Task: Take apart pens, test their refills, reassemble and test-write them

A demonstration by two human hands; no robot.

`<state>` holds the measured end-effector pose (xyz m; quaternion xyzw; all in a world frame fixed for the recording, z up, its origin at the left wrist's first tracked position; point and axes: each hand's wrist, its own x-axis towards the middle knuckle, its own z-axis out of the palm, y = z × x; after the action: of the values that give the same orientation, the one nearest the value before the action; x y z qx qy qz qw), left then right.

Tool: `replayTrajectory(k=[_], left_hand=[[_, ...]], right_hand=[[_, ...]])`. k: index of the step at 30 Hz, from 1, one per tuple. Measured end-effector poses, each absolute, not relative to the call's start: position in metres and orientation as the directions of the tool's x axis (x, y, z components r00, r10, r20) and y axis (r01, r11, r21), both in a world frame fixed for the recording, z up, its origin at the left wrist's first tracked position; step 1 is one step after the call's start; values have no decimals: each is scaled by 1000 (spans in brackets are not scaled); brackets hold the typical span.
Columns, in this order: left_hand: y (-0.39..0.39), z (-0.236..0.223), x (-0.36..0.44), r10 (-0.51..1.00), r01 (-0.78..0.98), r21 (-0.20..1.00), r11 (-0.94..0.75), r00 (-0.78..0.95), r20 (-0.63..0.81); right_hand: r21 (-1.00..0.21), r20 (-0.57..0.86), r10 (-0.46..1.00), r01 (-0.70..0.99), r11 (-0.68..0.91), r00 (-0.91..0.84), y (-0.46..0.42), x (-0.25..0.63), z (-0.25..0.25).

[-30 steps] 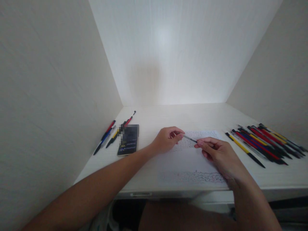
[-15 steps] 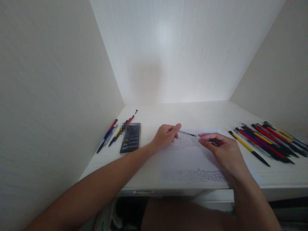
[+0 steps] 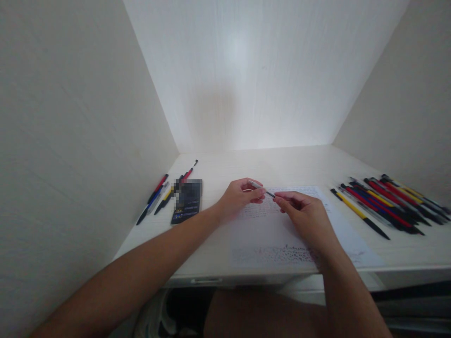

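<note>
Above the written sheet of paper [image 3: 282,230], my two hands are close together with a slim pen [image 3: 269,194] between them. My left hand [image 3: 243,195] pinches its pale, clear-looking end between thumb and fingers. At the dark end, the fingertips of my right hand [image 3: 299,206] are closed on the pen. The fingers partly cover it, so I cannot tell whether it is in one piece.
To the right lies a spread of red, yellow, blue and black pens [image 3: 394,202]. On the left, a phone [image 3: 188,206] lies beside several more pens [image 3: 155,199]. Pale panels [image 3: 225,94] enclose the white desk [image 3: 211,253] at the back and sides.
My right hand has moved left, closer to my left hand. Less of the thin length between them shows, and the pen's pale end now sticks up past my left thumb.
</note>
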<state>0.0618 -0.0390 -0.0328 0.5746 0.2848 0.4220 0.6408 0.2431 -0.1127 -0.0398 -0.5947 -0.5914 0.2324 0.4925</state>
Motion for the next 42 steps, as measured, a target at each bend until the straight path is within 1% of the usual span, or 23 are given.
replayTrajectory(k=[2,4,10,15,18,21,23,25,27,31,35,38,42], left_hand=[[-36,-35,61,868,-306,948,87,490,79],[-33,-37,59,878,-383,911,155,477,51],[-27,-39,53,947,-480,858,186,320,-27],[-29,-35,51,962,-464,862,204,256,-90],[-31,-33,52,964,-433,884,178,256,-69],[-30,-34,55,970,-378,913,154,235,-66],[-29,-37,57,972,-348,927,138,227,-60],[-28,-38,59,973,-332,936,118,229,-41],[-28,-39,59,971,-330,938,105,239,-24],[-28,-39,59,975,-313,946,89,222,-18],[-26,-38,59,981,-261,964,49,193,2],[-29,-34,55,981,-239,970,31,193,16],[-33,-29,50,978,-249,968,17,208,36]], right_hand=[[-850,331,920,490,193,212,-112,245,-40],[-841,342,908,511,179,244,-112,250,-41],[-778,346,897,619,109,276,-113,271,-44],[-795,287,906,605,44,311,-112,273,-44],[-834,301,899,546,85,320,-112,269,-41],[-883,323,881,445,149,345,-113,269,-37],[-907,319,868,389,162,380,-114,271,-34],[-918,314,857,361,164,409,-116,276,-32],[-914,321,846,372,160,425,-118,283,-31],[-851,360,821,518,93,444,-120,304,-33],[-798,361,815,602,19,453,-120,313,-38],[-688,396,820,725,-31,412,-119,306,-40],[-524,460,825,850,-47,329,-116,294,-43]])
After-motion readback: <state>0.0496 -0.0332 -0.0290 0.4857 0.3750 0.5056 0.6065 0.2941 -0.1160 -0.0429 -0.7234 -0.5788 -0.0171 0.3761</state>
